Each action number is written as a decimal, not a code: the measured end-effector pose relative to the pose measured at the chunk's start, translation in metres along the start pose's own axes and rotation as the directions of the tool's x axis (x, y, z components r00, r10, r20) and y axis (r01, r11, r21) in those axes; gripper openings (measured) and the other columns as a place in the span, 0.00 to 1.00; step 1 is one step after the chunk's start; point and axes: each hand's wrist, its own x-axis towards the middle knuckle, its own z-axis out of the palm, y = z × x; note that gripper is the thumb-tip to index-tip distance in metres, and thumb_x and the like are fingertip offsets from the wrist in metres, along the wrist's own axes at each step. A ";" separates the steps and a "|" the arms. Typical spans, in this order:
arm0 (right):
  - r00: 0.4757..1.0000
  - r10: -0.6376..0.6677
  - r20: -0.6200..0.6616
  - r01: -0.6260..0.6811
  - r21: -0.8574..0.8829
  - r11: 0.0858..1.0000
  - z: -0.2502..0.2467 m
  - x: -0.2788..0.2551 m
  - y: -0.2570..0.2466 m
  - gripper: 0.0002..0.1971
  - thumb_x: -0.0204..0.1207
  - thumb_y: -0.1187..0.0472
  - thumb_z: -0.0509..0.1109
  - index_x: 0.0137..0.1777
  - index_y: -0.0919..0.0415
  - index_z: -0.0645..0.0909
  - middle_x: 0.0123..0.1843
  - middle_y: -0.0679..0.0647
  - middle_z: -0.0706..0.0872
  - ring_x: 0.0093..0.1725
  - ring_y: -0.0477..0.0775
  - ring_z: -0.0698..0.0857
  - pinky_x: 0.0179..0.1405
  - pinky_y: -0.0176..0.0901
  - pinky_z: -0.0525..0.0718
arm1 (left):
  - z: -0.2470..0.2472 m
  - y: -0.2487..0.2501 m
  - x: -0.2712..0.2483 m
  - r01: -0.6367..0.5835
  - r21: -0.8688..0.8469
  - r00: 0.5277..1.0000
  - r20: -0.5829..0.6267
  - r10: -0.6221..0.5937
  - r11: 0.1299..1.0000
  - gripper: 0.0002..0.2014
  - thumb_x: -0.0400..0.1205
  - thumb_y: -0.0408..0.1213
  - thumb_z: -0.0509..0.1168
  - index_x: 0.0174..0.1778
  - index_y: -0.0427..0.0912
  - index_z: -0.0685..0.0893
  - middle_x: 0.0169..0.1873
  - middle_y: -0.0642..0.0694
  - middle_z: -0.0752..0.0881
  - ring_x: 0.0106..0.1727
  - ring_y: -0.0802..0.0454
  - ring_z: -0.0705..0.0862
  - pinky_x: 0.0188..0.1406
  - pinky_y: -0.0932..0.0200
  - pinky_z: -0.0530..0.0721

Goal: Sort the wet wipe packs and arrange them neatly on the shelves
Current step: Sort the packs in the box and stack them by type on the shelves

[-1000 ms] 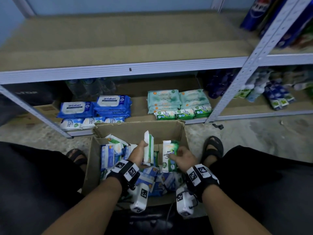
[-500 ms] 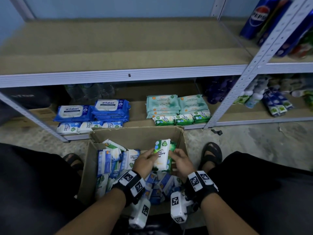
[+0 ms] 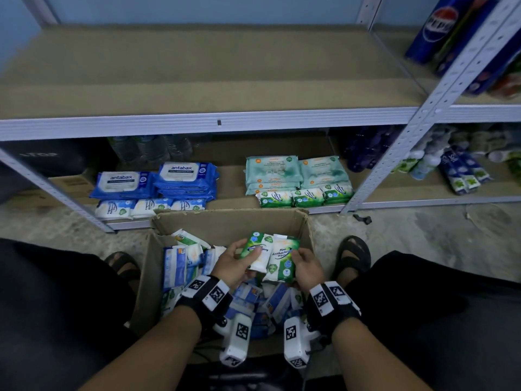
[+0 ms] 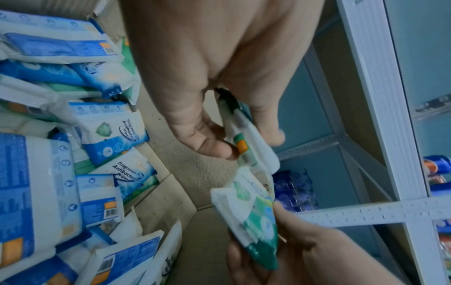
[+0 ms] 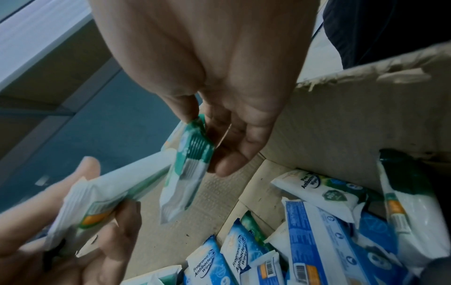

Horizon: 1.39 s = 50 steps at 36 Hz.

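Note:
Two small green-and-white wipe packs hang above the open cardboard box [image 3: 231, 221], side by side and overlapping. My left hand [image 3: 248, 258] pinches the left pack [image 3: 258, 249] between thumb and fingers. My right hand [image 3: 298, 259] grips the right pack [image 3: 283, 258], which is labelled Pine Antibacterial Wipes. The left wrist view shows the left hand [image 4: 246, 144] on its pack [image 4: 253, 150], with the other pack [image 4: 251, 217] below. In the right wrist view the right hand [image 5: 212, 146] holds its pack [image 5: 187, 173] by the green end.
The box holds several loose blue-and-white packs [image 3: 180, 266]. On the bottom shelf lie blue antabax packs [image 3: 180, 176], teal packs [image 3: 272, 170], small green packs [image 3: 304, 197] and small blue-white packs [image 3: 146, 207]. The upper shelf board [image 3: 197, 74] is bare. My sandalled feet flank the box.
Both hands have come together and risen slightly over the box. The left pack, held edge-on and apart a second ago, now lies face up against the right pack.

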 end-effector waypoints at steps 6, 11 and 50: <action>0.997 -0.075 -0.036 0.069 -0.143 0.987 -0.004 -0.002 0.001 0.16 0.88 0.56 0.58 0.68 0.65 0.77 0.63 0.63 0.84 0.62 0.63 0.81 0.48 0.40 0.70 | -0.008 0.003 0.007 0.012 0.088 0.997 -0.083 -0.005 0.996 0.42 0.49 0.36 0.88 0.60 0.44 0.79 0.58 0.39 0.86 0.55 0.42 0.88 0.56 0.43 0.88; 0.993 -0.117 -0.035 0.108 -0.187 0.976 -0.005 -0.005 0.004 0.17 0.89 0.55 0.57 0.72 0.62 0.75 0.65 0.62 0.83 0.62 0.63 0.81 0.52 0.43 0.73 | -0.018 0.010 0.005 -0.054 0.095 0.993 -0.101 0.063 0.994 0.19 0.70 0.28 0.77 0.56 0.43 0.86 0.50 0.43 0.90 0.42 0.47 0.84 0.32 0.59 0.77; 0.948 -0.058 0.314 -0.064 0.363 0.930 0.008 -0.009 0.001 0.33 0.54 0.42 0.85 0.54 0.62 0.85 0.50 0.61 0.92 0.52 0.65 0.91 0.58 0.65 0.87 | -0.003 0.002 -0.002 0.026 0.020 0.994 0.108 -0.028 0.999 0.18 0.77 0.38 0.76 0.59 0.36 0.83 0.43 0.44 0.92 0.44 0.49 0.91 0.43 0.56 0.89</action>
